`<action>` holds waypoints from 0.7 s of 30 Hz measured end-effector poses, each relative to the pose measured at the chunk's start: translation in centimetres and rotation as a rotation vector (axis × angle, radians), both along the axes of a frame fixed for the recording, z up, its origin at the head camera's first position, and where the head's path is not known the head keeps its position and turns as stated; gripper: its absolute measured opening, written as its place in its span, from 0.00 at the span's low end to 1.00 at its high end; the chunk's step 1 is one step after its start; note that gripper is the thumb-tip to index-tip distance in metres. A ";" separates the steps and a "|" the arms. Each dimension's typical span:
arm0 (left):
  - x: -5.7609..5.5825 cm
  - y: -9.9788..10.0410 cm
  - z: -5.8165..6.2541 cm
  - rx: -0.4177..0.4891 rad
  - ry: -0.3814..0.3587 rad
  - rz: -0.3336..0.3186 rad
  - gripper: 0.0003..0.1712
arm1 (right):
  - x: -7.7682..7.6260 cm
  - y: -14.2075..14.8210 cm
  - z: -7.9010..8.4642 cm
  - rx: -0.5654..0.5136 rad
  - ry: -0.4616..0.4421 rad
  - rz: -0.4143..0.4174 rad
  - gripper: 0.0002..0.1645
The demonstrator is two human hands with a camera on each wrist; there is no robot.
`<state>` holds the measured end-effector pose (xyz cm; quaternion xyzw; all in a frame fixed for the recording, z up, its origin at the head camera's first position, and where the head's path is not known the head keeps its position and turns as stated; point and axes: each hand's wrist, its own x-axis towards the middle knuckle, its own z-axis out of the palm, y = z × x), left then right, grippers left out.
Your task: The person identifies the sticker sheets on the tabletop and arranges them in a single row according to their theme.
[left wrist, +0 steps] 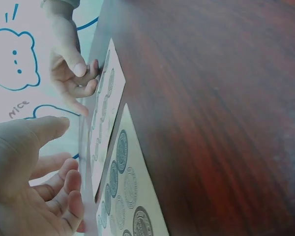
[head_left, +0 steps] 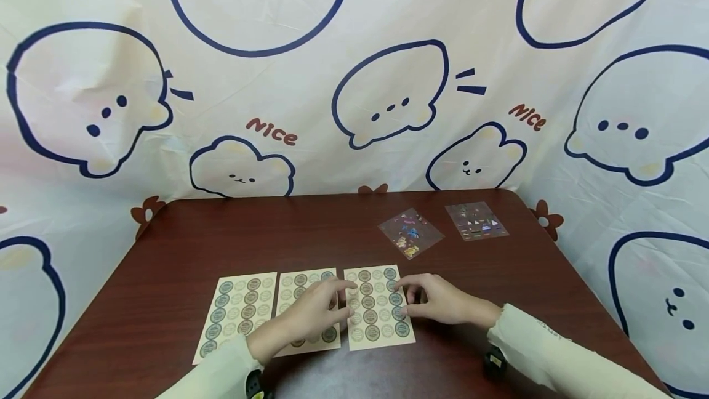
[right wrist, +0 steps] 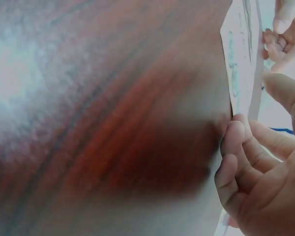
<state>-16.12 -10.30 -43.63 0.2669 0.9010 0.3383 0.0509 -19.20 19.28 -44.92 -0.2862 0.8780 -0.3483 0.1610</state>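
Note:
Three cream sticker sheets with rows of round stickers lie on the table: a left sheet [head_left: 232, 306], a middle sheet [head_left: 282, 325] and a right sheet [head_left: 382, 336]. Over the middle sheet reaches my left hand [head_left: 316, 310], its thumb and fingertips at the right sheet's left edge. In the left wrist view that left hand [left wrist: 34, 172] has loosely bent fingers, thumb apart, pinching nothing. At the right sheet's right edge is my right hand [head_left: 440, 300]. The right wrist view shows the right hand's [right wrist: 265, 162] bent fingertips by the sheet's edge [right wrist: 231, 64], thumb well apart from them.
Toward the back right of the dark red-brown table [head_left: 266, 233] lie a clear sheet with colourful stickers [head_left: 411, 234] and another clear sheet with small shapes [head_left: 476, 221]. A cartoon-printed cloth [head_left: 310, 171] hangs behind and around the table.

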 end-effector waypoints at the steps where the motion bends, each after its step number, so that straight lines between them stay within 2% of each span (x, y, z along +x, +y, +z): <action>1: -0.1 0.1 0.0 0.001 0.005 0.002 0.25 | -0.1 0.1 0.1 -0.005 -0.001 -0.001 0.27; 10: -0.9 0.9 0.4 0.035 0.027 -0.005 0.23 | -0.8 0.5 0.9 -0.050 0.055 -0.026 0.25; 21: -2.5 1.6 1.0 0.053 0.039 0.028 0.20 | -2.1 1.0 1.8 -0.022 0.064 -0.064 0.25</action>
